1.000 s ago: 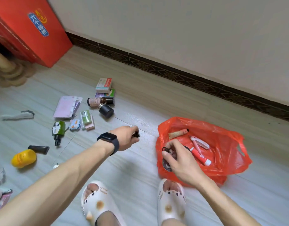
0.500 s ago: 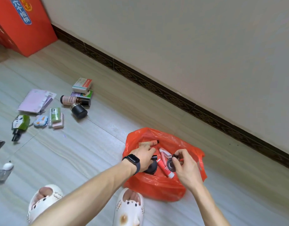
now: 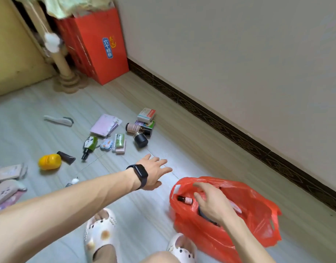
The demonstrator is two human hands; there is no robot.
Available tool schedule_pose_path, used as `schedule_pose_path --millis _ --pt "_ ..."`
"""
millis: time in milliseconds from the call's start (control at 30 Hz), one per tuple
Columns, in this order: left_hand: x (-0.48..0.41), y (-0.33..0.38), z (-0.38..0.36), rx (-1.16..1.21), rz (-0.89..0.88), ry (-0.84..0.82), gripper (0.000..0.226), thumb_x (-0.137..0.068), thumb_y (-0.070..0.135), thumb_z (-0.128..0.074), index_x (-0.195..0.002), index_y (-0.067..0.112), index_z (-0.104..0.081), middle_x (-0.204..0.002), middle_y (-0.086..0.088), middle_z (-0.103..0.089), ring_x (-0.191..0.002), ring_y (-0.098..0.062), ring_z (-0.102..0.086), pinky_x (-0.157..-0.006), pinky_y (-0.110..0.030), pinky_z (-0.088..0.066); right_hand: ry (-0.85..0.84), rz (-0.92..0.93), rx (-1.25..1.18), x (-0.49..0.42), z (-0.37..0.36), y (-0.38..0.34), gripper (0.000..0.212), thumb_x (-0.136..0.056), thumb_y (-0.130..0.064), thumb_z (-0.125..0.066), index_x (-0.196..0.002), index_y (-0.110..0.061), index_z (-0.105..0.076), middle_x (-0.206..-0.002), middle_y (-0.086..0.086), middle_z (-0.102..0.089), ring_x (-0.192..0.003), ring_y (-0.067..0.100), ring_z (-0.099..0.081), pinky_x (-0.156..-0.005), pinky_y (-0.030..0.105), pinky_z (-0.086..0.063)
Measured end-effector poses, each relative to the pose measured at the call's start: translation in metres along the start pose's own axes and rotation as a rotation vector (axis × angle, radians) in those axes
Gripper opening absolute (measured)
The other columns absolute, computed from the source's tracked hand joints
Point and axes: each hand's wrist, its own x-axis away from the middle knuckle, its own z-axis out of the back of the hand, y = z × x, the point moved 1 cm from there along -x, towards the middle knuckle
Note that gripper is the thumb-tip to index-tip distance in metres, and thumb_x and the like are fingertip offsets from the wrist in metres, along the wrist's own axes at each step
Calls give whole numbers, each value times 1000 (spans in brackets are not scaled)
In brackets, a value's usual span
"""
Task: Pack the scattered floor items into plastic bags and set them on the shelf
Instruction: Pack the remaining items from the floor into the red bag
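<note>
At lower right of the frame the crinkled red plastic bag (image 3: pixel 252 215) lay open, with a small brown glass bottle (image 3: pixel 185 199) inside. The right hand (image 3: pixel 213 205) hovered over its mouth, fingers loose, grasping nothing. The left hand (image 3: pixel 154 173), spread and empty, was stretched out at centre, below the black round jar (image 3: pixel 140 142).
</note>
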Motion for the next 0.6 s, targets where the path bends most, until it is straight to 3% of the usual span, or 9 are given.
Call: schedule_pose_path --millis 167,300,600 --pt "96 -83 -9 4 249 -31 61 -94 40 -50 -149 31 -26 -158 -7 -21 -140 -30 -29 -114 -50 -22 -76 176 43 -42 2 -88 37 -97 -42 -45 -133 -38 -49 -141 -17 -51 -123 9 -53 -102 31 -41" --pt "154 -136 -42 46 430 -72 61 -93 40 -49 -148 31 -26 -157 -7 -24 -139 -28 -30 -112 -48 -24 -144 296 112 -76 -8 -153 41 -96 -47 -40 -136 -40 -44 -144 -17 -47 -132 11 -46 -103 36 -43" --pt "182 -194 -183 437 800 -115 56 -95 45 -43 -148 33 -29 -158 -4 -22 -143 -25 -25 -113 -44 -22 -389 559 481 -140 -86 -243 44 -100 -39 -40 -143 -31 -38 -146 -8 -44 -129 22 -43 -96 38 -45"
